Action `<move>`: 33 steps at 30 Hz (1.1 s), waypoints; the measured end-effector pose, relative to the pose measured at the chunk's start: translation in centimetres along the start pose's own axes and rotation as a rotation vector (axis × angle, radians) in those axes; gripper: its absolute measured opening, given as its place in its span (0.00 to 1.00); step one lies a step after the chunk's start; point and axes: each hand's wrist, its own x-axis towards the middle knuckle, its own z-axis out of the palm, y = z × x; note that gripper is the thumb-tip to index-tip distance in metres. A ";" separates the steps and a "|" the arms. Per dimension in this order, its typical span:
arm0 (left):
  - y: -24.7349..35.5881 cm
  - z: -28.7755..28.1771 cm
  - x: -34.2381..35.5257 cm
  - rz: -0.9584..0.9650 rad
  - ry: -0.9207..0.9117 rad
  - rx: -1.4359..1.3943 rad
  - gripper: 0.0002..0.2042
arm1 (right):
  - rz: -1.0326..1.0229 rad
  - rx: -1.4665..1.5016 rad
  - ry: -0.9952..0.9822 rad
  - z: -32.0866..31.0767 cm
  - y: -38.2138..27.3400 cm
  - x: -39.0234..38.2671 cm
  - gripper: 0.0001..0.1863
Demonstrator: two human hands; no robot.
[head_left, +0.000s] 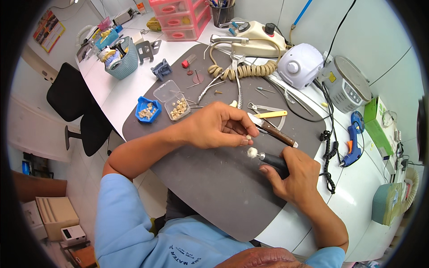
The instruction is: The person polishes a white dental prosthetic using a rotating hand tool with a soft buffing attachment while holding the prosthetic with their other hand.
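Observation:
My left hand (214, 127) pinches a small off-white dental crown (249, 137) between thumb and forefinger. My right hand (298, 175) is wrapped round a black rotary handpiece (274, 163), which points to the left. At its tip sits a fluffy white buffing wheel (252, 152), just below the crown and apart from it. Beyond my hands lie a brown-handled knife (279, 134) and a yellow-handled tool (271, 114). Left of them, a clear plastic box (166, 108) with its lid up and a blue tray (142, 117) hold several small tooth-coloured pieces.
A grey mat (201, 178) covers the white table. Pliers (239, 85), a coiled beige cord (250, 71), a cream control box (263, 38) and a white rounded machine (300, 66) stand or lie behind. To the right are a blue glue gun (354, 145) and a black coiled cord (327, 156).

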 end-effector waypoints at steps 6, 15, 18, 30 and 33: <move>-0.6 0.5 -0.2 -0.006 -0.009 -0.010 0.12 | -0.032 0.018 0.043 0.2 -0.1 0.0 0.24; -0.5 0.7 -0.3 -0.010 0.014 0.064 0.10 | -0.046 -0.019 0.052 0.3 0.4 0.1 0.23; -0.4 0.8 -0.4 0.035 0.025 0.140 0.10 | -0.046 -0.013 0.060 0.4 0.6 0.2 0.23; -0.1 1.5 -0.6 0.040 0.087 0.117 0.09 | 0.043 -0.038 0.028 0.2 0.1 0.3 0.21; -0.6 1.7 -0.4 -0.004 0.099 0.097 0.09 | 0.030 -0.058 0.040 0.3 0.2 0.3 0.22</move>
